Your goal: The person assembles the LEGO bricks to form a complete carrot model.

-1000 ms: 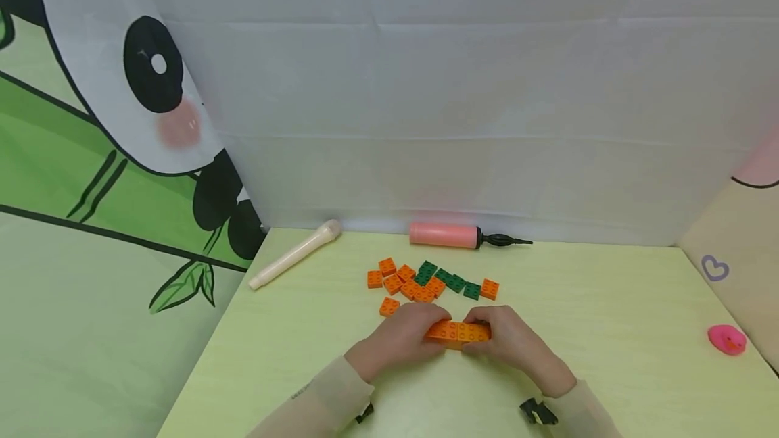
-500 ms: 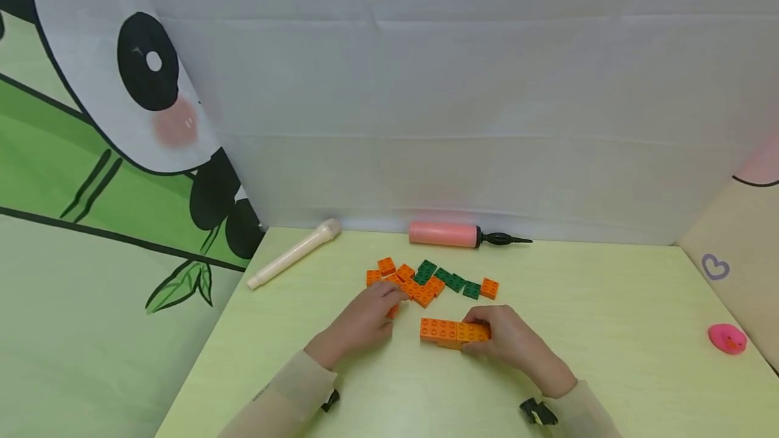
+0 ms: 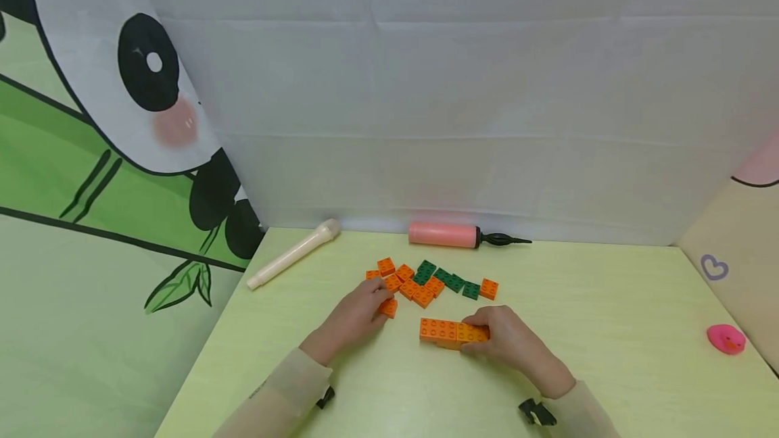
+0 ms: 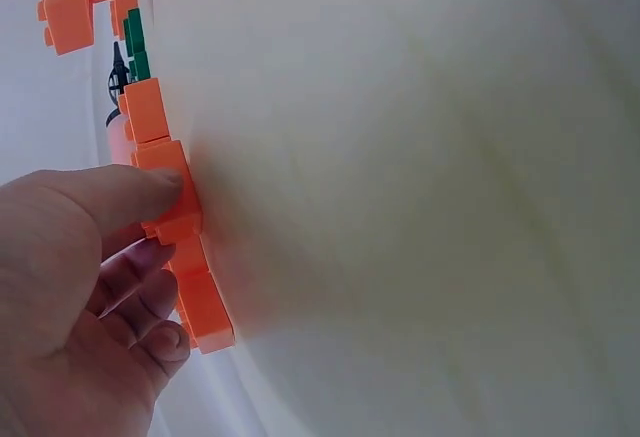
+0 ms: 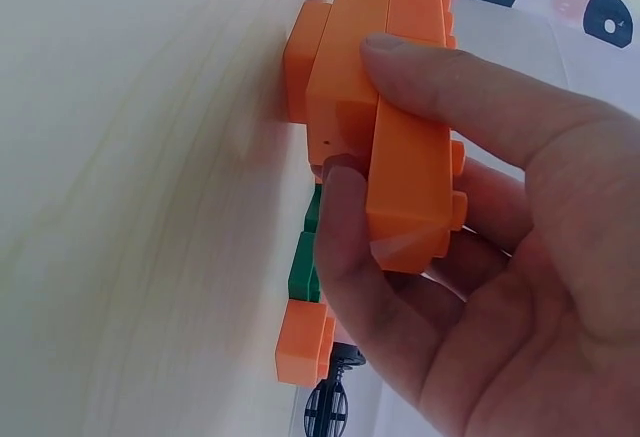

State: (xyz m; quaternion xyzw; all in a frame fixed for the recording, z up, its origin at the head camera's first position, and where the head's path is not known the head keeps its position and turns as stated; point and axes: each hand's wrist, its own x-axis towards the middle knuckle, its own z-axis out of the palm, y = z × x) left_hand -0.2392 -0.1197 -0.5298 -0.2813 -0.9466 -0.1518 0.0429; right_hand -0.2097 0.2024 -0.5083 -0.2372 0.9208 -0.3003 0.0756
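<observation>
My left hand (image 3: 353, 316) is at the near left of the loose pile. It pinches an orange toy brick (image 4: 186, 215), thumb pressed on its near side in the left wrist view and fingers behind. My right hand (image 3: 517, 343) grips the right end of an orange block assembly (image 3: 437, 331), bricks joined in stacked layers with studs upward. The right wrist view shows its thumb on the side of the assembly (image 5: 408, 182), with a finger curled round the end. Behind both hands lie loose orange bricks (image 3: 422, 297) and green bricks (image 3: 454, 282).
A pink hand pump (image 3: 444, 234) with a black nozzle lies at the table's back edge. A cream stick (image 3: 295, 255) with a knobbed end lies at the back left. A small pink duck-faced toy (image 3: 726, 338) sits at the right. White cloth (image 3: 462, 120) stands behind the table.
My left hand has let go of the assembly's left end, moved left to the pile and taken hold of an orange brick. The right hand stays in place with the assembly.
</observation>
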